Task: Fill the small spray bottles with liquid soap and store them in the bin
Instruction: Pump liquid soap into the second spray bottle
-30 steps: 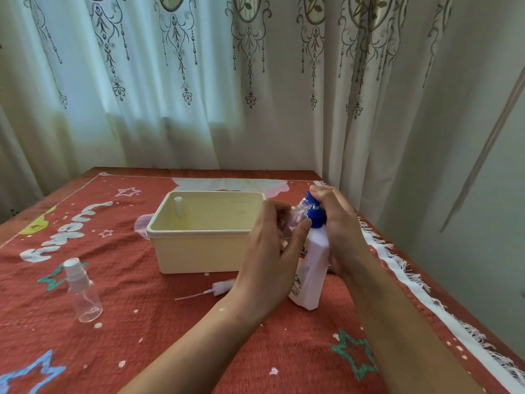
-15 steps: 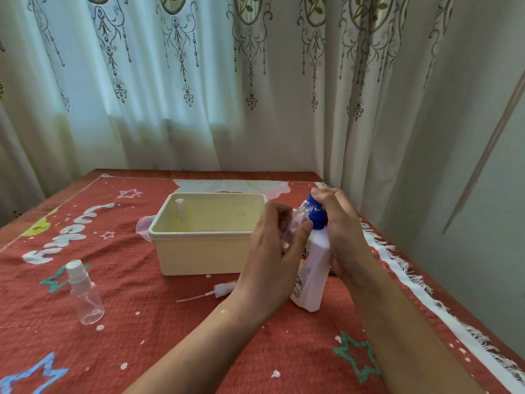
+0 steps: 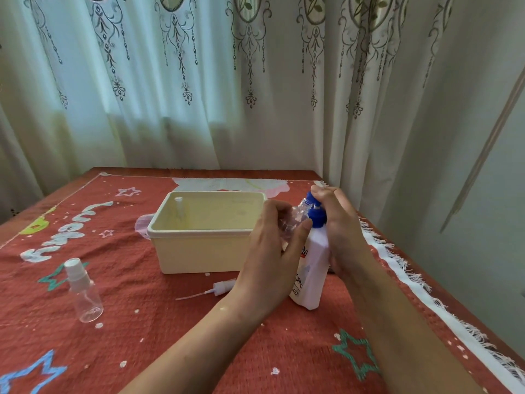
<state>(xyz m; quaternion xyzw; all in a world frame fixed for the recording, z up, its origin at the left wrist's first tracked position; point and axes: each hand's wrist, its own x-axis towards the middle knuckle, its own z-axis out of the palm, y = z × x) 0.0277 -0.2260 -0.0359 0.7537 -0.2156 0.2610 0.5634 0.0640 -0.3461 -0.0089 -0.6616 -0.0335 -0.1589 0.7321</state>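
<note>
The uncapped small spray bottle (image 3: 294, 220) is tilted with its mouth at the spout of the blue pump (image 3: 315, 216), the left hand (image 3: 272, 251) grasping it with curled fingers (image 3: 298, 237). The right hand (image 3: 341, 231) curls over the pump of the white liquid soap bottle (image 3: 312, 268), which stands on the bench (image 3: 199, 351) just right of the cream bin (image 3: 204, 251). A white-capped bottle (image 3: 179, 206) stands upright inside the bin. A loose spray head (image 3: 221, 288) lies in front of the bin, and a capped empty spray bottle (image 3: 83, 291) stands well apart to the left
</note>
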